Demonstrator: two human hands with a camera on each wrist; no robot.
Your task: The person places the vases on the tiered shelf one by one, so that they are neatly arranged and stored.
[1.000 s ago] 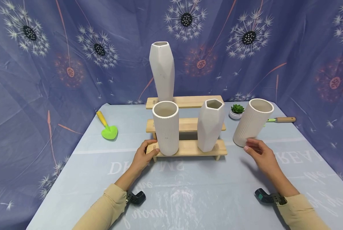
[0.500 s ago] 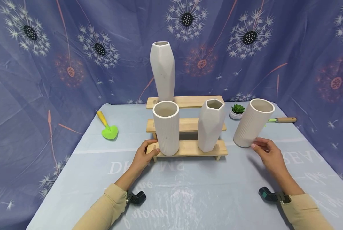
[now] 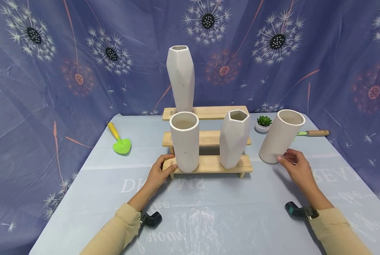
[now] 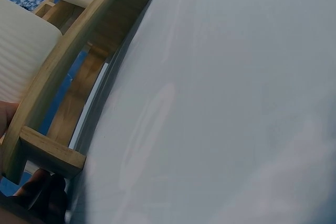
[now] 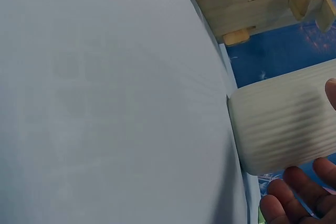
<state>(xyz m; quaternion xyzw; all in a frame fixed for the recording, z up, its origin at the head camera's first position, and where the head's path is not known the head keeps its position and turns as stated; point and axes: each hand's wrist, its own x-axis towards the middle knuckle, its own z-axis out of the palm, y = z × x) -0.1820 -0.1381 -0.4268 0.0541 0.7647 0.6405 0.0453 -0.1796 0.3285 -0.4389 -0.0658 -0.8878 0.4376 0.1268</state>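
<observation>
My left hand (image 3: 159,172) grips the left end of a tiered wooden stand (image 3: 209,163), thumb on top of the lowest board; in the left wrist view its fingers (image 4: 41,188) reach under. On that board stand a ribbed white vase (image 3: 185,148) and a faceted white vase (image 3: 232,143). A taller faceted vase (image 3: 181,78) rises from the top tier. Right of the stand, another ribbed white vase (image 3: 279,139) is upright on the table. Beside its base is my right hand (image 3: 298,170), fingers relaxed and apart, thumb and fingertips close to the wall; contact is unclear.
A green trowel with a yellow handle (image 3: 114,131) lies at the left. Behind the right vase are a small potted succulent (image 3: 264,122) and a wooden-handled tool (image 3: 317,133), partly hidden. A blue dandelion-patterned curtain (image 3: 139,32) hangs behind the pale table cover (image 3: 190,212).
My right hand shifted right along the vase's base, then slightly back left. The vases, the stand and my left hand have kept their places.
</observation>
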